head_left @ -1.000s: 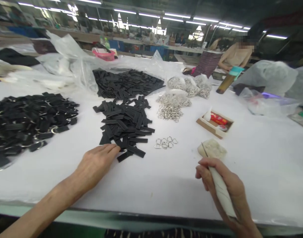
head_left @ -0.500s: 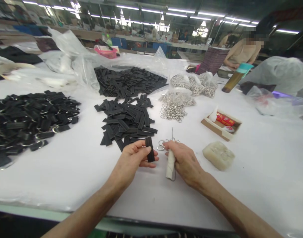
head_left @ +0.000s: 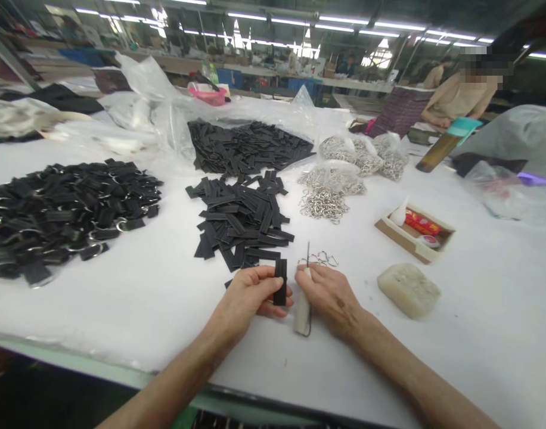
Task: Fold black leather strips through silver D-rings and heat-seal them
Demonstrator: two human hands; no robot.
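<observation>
My left hand (head_left: pixel 250 295) pinches a short black strap piece (head_left: pixel 280 282), held upright just above the white table (head_left: pixel 121 286). My right hand (head_left: pixel 327 294) is closed round a white-handled awl (head_left: pixel 302 308), its thin metal tip pointing up and away. The two hands sit close together, the strap between them. Right behind them lie a few loose metal D-rings (head_left: pixel 320 259) and the near edge of a heap of black strap pieces (head_left: pixel 241 217).
A big pile of black straps with rings (head_left: pixel 62 208) lies left, another black heap (head_left: pixel 250 146) on plastic at the back. Bags of metal rings (head_left: pixel 340 173), a small cardboard tray (head_left: pixel 415 229) and a pale waxy block (head_left: pixel 409 290) sit right. A person (head_left: pixel 461 98) works beyond.
My left hand picked a strap piece off the heap and raised it. My right hand carried the awl from beside the pale block over to the left hand.
</observation>
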